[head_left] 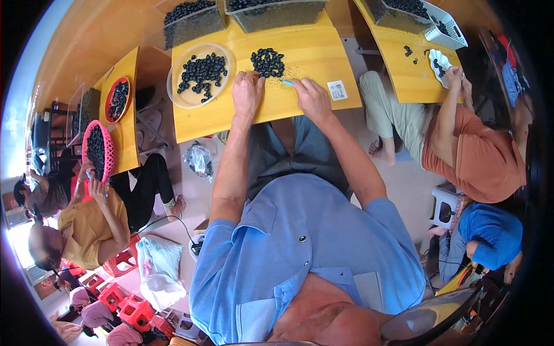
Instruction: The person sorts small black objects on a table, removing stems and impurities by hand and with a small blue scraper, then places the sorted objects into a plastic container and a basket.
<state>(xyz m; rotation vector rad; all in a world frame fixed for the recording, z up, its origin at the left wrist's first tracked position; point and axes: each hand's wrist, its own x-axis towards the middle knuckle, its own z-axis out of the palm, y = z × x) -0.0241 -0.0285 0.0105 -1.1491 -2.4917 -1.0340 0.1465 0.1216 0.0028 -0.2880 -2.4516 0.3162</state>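
My left hand point(247, 95) rests at the near edge of a pile of small, round, black pieces point(268, 62) on the yellow table point(311, 52). Its fingers are drawn together; whatever they may pinch is too small to make out. My right hand point(313, 99), a little to the right, is closed round a slim light-blue tool point(287, 83) whose tip points left toward the pile. The tool's exact kind does not show. Brown crumbs lie scattered between the two hands. Left of my left hand stands a round, clear plastic tray point(178, 99) with more black pieces in it.
Clear bins point(277, 20) of black pieces line the table's far edge. A white printed label point(337, 90) lies at right. Co-workers sit at neighbouring tables, one beside a pink basket point(109, 147), another holding a white dish point(437, 57). Plastic bags point(160, 268) and red stools point(137, 311) occupy the floor.
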